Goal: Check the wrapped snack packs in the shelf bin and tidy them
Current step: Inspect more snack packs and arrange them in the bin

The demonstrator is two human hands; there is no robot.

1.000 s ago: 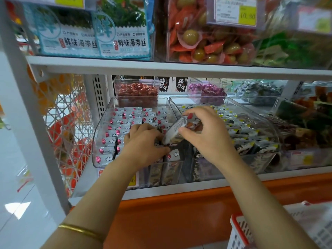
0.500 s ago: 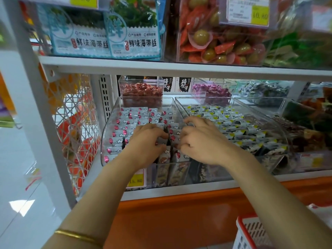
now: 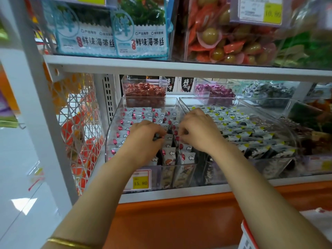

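- White shelf (image 3: pixel 170 195) carries a clear bin (image 3: pixel 112 141); snack packs (image 3: pixel 168 152) stand in rows inside; yellow price tag (image 3: pixel 141 182) at its front
- Left hand (image 3: pixel 143 139) fingers pinch one dark-edged pack; right hand (image 3: pixel 197 130) fingers curl onto pack tops, grip unclear
- Orange panel (image 3: pixel 179 221) below; glossy pale floor (image 3: pixel 21 194) at left

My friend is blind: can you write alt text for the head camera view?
Seen from above, a person's left hand and right hand pinch white-and-red packs standing in rows in a clear bin on a shop shelf. A tag on its front reads 15.80.
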